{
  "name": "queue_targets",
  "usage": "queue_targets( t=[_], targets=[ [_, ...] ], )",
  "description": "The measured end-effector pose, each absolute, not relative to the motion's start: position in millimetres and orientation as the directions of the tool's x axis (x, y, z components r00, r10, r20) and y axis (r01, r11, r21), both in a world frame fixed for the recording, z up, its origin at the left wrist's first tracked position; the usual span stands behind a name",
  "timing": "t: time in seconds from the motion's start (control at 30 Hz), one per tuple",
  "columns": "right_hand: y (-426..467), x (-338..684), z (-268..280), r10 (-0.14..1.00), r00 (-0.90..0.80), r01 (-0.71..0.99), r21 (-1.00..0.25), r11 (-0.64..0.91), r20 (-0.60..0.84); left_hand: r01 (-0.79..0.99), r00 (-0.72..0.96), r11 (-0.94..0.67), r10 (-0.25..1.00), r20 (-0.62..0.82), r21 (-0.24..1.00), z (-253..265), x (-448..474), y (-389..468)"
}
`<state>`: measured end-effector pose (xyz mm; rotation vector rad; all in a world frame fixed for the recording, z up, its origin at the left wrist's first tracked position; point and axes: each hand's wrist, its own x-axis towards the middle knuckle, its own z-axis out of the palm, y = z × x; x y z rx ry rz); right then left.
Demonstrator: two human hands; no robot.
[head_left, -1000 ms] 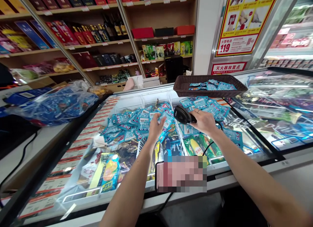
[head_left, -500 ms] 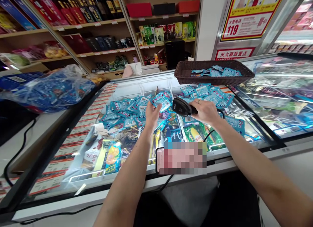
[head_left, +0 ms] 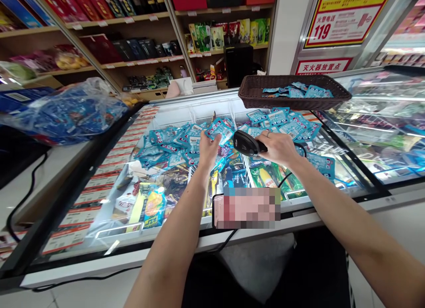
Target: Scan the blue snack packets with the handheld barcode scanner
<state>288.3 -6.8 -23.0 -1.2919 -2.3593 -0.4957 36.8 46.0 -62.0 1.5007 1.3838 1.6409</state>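
Note:
My left hand (head_left: 209, 149) pinches a small blue packet (head_left: 223, 132) by its near edge, with the printed back turned up. In my right hand (head_left: 279, 146) is a black barcode scanner (head_left: 247, 143), its head pointing left toward that packet, a short gap between them. Many similar blue packets (head_left: 166, 142) lie in a loose pile on the glass top of the freezer (head_left: 114, 250), left of and behind my left hand. More blue packets (head_left: 295, 124) are spread behind and to the right of my right hand.
A brown woven basket (head_left: 294, 102) with several blue packets stands at the back right. A clear plastic bag (head_left: 69, 117) full of blue packets sits at the left. Near the front edge lies a phone (head_left: 245, 209), its screen blurred. The scanner's cable (head_left: 285, 179) runs across the glass.
The camera view has shifted slightly. Both hands keep their holds, the packet and scanner staying in nearly the same place relative to each other.

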Motion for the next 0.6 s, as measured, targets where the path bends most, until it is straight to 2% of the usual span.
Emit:
queue_targets(
  t=[0.3,0.6],
  targets=[
    [-7.4,288.3,-23.4,0.692,-0.500,0.845,0.119,0.521,0.521,0.264,-0.193,-0.353,0.893,0.408,0.898,-62.9,34.9,45.1],
    [-7.4,287.5,-23.6,0.709,-0.495,0.851,0.117,0.512,0.503,0.308,-0.257,-0.287,0.893,0.370,0.907,-62.2,36.5,45.0]
  ],
)
